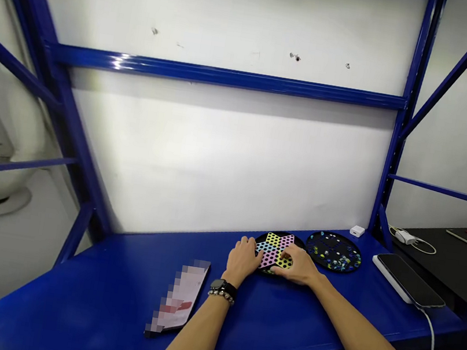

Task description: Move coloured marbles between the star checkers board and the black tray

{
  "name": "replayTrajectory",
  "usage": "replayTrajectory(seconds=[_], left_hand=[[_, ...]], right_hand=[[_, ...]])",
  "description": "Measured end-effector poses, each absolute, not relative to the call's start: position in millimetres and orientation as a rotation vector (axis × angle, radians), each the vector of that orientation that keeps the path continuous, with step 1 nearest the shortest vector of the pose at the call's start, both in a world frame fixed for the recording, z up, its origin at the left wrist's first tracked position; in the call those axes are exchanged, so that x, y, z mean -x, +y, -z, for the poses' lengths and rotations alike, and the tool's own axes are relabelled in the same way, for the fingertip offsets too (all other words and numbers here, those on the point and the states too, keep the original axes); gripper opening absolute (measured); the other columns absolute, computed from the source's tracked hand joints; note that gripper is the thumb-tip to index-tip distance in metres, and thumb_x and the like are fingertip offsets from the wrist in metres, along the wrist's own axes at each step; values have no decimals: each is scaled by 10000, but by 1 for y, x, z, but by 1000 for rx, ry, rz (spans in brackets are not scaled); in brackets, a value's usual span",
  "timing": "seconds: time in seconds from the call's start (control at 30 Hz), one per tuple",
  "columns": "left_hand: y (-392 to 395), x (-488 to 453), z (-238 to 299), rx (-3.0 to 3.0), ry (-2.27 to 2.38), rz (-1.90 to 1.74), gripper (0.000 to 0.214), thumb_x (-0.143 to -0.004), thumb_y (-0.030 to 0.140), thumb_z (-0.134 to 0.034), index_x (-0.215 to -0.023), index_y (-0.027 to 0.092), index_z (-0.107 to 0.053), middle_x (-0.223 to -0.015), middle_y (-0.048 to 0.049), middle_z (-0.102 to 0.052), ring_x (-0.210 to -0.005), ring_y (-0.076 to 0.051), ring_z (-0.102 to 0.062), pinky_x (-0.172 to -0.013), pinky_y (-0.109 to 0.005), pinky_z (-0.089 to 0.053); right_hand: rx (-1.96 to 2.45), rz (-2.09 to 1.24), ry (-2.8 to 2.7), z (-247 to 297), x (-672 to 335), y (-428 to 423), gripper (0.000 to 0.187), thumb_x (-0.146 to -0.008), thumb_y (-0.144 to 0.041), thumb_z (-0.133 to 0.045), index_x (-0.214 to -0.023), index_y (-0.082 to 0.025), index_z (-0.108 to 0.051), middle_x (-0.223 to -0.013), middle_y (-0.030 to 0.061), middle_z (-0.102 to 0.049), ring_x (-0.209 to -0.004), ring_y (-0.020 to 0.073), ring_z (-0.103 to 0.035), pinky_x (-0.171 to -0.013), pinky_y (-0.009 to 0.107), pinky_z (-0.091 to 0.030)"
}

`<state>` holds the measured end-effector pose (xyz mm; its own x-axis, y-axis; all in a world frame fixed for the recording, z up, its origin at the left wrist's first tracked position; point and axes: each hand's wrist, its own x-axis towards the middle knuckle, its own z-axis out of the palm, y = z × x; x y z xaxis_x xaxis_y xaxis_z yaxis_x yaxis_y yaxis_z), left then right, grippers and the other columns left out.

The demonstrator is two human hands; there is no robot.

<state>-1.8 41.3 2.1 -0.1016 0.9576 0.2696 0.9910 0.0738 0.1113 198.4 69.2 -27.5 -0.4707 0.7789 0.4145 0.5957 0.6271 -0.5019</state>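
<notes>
A round black board with a star-shaped pattern [274, 245] in pink, yellow and blue, dotted with black holes, lies on the blue shelf top. My left hand [242, 261] rests against its left edge, fingers curled down over it. My right hand [297, 264] lies across its right side, covering part of the star. Whether either hand grips the board is hard to tell. Just to the right sits a second black disc [333, 251] scattered with small coloured marbles, not touched by either hand.
A phone with a blurred screen [180, 296] lies left of my left arm. On the right, a phone [408, 280] sits on a white slab with a cable. A small white box [357, 231] stands at the back. Blue steel shelf uprights [401, 136] frame the white wall.
</notes>
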Motion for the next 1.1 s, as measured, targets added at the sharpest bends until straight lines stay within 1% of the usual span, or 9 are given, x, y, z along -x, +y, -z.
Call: replayTrajectory(seconds=[0.13,0.27,0.4,0.53,0.63,0.8,0.97,1.1], left_hand=[[40,2,-5,1934,-2295,306,307,-954,345,-419,-1040,147,-638,-1116,-156,-638,-1051,-294,-636,-794,-348,-487],[39,4,-9,1918,-2330,300,353,-963,337,-378,-1082,133,-640,-1112,-162,-648,-999,-286,-669,-772,-347,-497],[41,5,-9,1933,-2351,273,358,-956,320,-381,-1049,128,-669,-1082,-165,-673,-953,-290,-692,-753,-353,-504],[41,3,-9,1974,-2320,249,378,-957,288,-362,-1018,131,-701,-1090,-171,-678,-947,-302,-698,-752,-372,-511],[38,-1,-8,1985,-2297,232,388,-957,300,-367,-1046,121,-699,-1101,-181,-666,-950,-308,-697,-768,-382,-514],[36,-6,-2,1995,-2279,212,407,-975,307,-337,-1162,95,-629,-1129,-204,-630,-956,-312,-693,-781,-400,-518],[37,-4,-3,1998,-2302,231,373,-977,337,-343,-1162,130,-592,-1102,-174,-630,-937,-305,-695,-769,-389,-512],[38,-1,-5,1944,-2347,275,390,-963,399,-380,-1175,120,-550,-1123,-181,-612,-960,-300,-686,-764,-370,-504]], right_hand=[[1126,-440,-2072,31,-202,77,252,-835,-447,-664,-829,-197,-631,-920,32,-608,-765,148,-542,-705,266,-414],[1158,-512,-2015,31,-206,80,190,-851,-372,-631,-792,-191,-629,-907,31,-601,-740,135,-531,-681,255,-404],[1149,-529,-2021,30,-206,80,183,-849,-343,-624,-758,-184,-614,-862,27,-618,-732,134,-533,-674,250,-392],[1165,-553,-2065,29,-205,77,204,-840,-305,-611,-680,-185,-571,-719,0,-600,-664,123,-516,-626,238,-361],[1182,-566,-2085,27,-203,73,213,-829,-296,-611,-655,-188,-556,-645,-19,-567,-603,110,-478,-583,234,-329],[1158,-550,-2106,25,-202,71,230,-821,-289,-614,-631,-186,-537,-625,-19,-555,-589,105,-460,-571,230,-311],[1160,-547,-2118,25,-202,72,234,-832,-314,-609,-645,-188,-546,-638,-20,-552,-599,110,-468,-575,235,-312],[1167,-561,-2128,25,-203,72,232,-831,-307,-608,-643,-187,-546,-636,-22,-552,-592,107,-460,-575,238,-314]])
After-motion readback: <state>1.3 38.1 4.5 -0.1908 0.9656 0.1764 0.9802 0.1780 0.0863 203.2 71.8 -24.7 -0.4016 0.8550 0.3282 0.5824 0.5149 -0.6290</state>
